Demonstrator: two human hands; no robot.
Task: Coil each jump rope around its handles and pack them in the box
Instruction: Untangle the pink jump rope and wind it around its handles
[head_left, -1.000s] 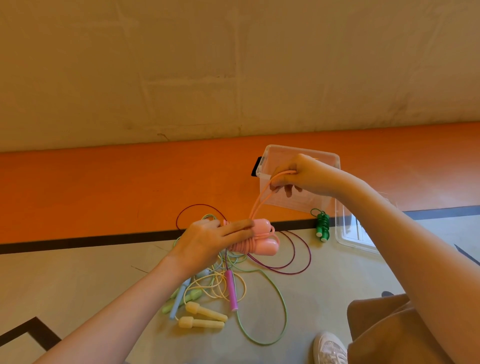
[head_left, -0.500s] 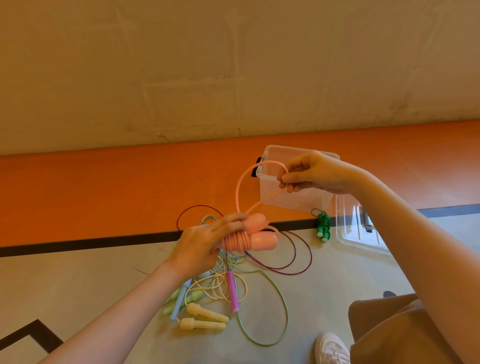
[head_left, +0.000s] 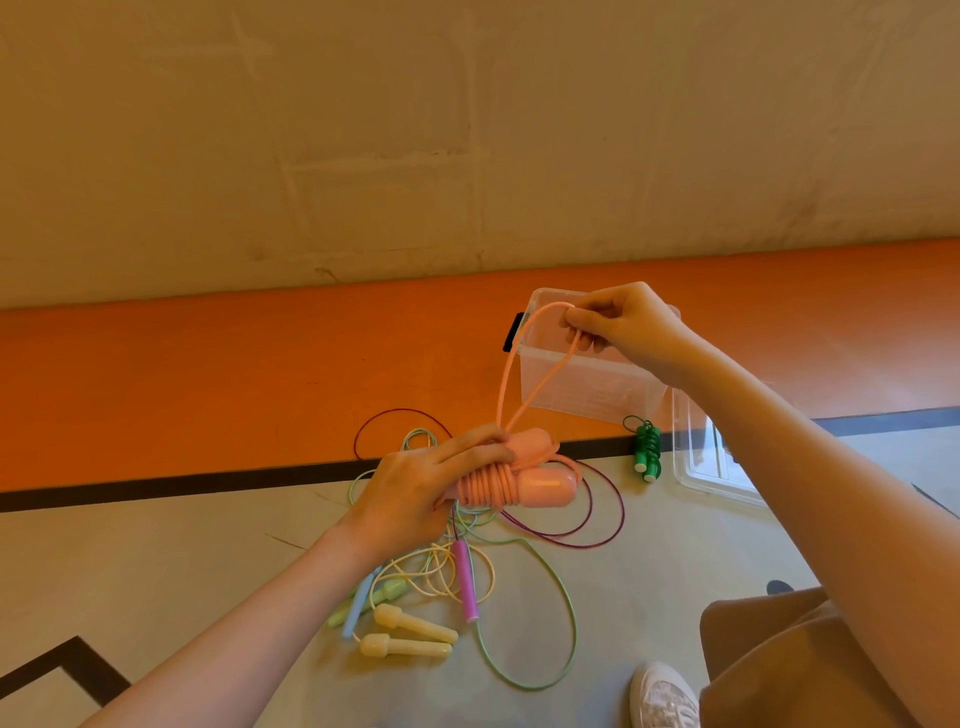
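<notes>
Currently: pink rope mid-coil, both hands on it

Left hand (head_left: 415, 486) grips the pink jump rope handles (head_left: 540, 478), fingers curled over the wound turns. Two handles lie side by side, roughly horizontal, with several turns of pink cord (head_left: 491, 486) wrapped round them near the hand. Bundle is held up off the floor, above the loose pile.

Right hand (head_left: 623, 325) pinches the free loop of pink rope (head_left: 511, 364) between thumb and fingers, raised up and to the right. Loop runs from the bundle up to that hand, in front of the clear plastic box (head_left: 587, 384).

Box sits on the orange strip of floor; can't tell what's in it. Clear lid (head_left: 711, 467) lies on the floor just right of it. Green rope (head_left: 647, 452), already coiled on its handles, lies on the floor between box and lid.

Loose pile on the grey floor (head_left: 156, 561) under the left hand: yellow handles (head_left: 410, 636), magenta handle (head_left: 465, 582), pale blue handle (head_left: 361, 603), light green cord (head_left: 569, 608), purple cord (head_left: 597, 525), all tangled and overlapping.

White shoe (head_left: 665, 696) at the bottom edge.
</notes>
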